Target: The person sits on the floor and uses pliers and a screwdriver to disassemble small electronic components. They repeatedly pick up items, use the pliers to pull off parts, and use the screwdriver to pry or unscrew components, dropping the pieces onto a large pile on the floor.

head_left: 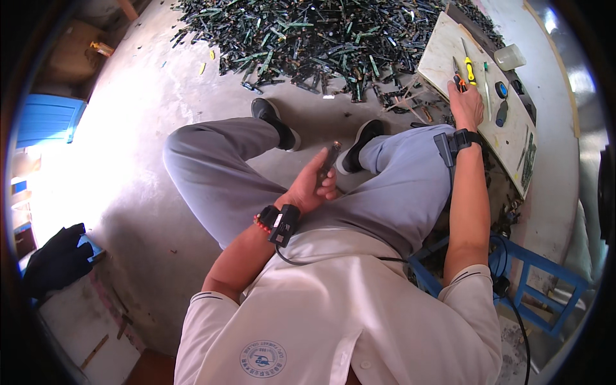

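Our left hand (311,186) grips a dark narrow strip (329,159) over our lap. At two o'clock, our right hand (466,102) closes on an orange-handled tool (458,81) on the counter (443,45).

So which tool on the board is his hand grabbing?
The right hand is on the red-handled tool; the yellow-handled screwdriver beside it lies untouched on the white board.

A rough scrap-dismantling workshop, judging by the bare concrete floor (147,77), the big heap of dark green circuit-board strips (321,32), and the worn white workboard (507,128) laid with screwdrivers (470,64).
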Available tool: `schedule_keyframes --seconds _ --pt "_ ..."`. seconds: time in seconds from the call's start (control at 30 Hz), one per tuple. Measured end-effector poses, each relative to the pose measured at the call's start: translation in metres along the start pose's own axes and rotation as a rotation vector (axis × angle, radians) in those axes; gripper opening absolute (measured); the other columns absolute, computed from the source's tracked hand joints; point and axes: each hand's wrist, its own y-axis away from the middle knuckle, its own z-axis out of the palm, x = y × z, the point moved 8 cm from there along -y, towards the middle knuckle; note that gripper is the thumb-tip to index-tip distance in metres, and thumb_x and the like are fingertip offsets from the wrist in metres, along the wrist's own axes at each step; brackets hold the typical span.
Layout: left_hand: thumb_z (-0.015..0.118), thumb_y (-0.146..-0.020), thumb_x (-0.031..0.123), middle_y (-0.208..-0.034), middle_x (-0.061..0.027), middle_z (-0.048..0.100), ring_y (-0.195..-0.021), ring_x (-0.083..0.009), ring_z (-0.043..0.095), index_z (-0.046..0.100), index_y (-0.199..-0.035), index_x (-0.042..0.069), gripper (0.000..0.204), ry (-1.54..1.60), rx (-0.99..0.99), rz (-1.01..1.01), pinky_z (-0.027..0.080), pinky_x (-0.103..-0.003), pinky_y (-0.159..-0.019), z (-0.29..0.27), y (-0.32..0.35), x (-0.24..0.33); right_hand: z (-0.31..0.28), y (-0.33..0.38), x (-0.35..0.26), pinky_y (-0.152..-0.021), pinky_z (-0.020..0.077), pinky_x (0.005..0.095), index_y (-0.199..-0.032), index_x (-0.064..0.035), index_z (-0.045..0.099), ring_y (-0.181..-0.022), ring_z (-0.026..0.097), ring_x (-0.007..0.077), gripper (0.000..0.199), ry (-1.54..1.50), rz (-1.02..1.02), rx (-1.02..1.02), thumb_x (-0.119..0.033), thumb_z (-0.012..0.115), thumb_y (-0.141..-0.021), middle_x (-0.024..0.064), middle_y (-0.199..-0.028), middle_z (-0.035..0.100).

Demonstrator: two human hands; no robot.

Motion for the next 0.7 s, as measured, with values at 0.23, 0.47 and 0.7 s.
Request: schedule_keyframes --seconds 0.23,0.47,0.7 --pt "0.048 -0.095 0.062 -0.057 0.0029 0.035 -0.043 -0.01 0.026 0.047 -0.074 0.01 0.056 0.022 0.017 -0.032 0.033 -0.028 -0.05 -0.004 -0.003 -0.003 0.005 -0.007 0.006 -0.091 0.0475 0.0506 -0.107 -0.0017 0.066 -0.107 0.061 0.0417 0.059 0.032 -0.055 0.082 -0.053 0.065 -0.078 0.0231 -0.111 0.066" --pt "0.043 -0.097 0.06 -0.056 0.003 0.035 -0.042 -0.0108 0.028 0.045 -0.07 0.012 0.056 0.002 0.053 -0.033 0.032 -0.029 -0.05 -0.013 0.004 -0.003 -0.018 0.02 0.015 -0.092 0.0463 0.0482 -0.109 -0.001 0.066 -0.105 0.058 0.0407 0.046 -0.181 -0.131 0.352 -0.038 0.068 -0.082 0.0241 -0.109 0.063" --pt "0.045 -0.097 0.06 -0.056 0.0029 0.035 -0.043 -0.0109 0.028 0.046 -0.069 0.012 0.056 -0.015 0.063 -0.024 0.031 -0.029 -0.05 -0.006 -0.006 0.0 -0.051 -0.009 0.095 -0.083 0.05 0.0446 -0.103 -0.0037 0.068 -0.094 0.064 0.0366 0.026 -0.297 0.038 0.531 -0.021 0.067 -0.083 0.0184 -0.101 0.068"
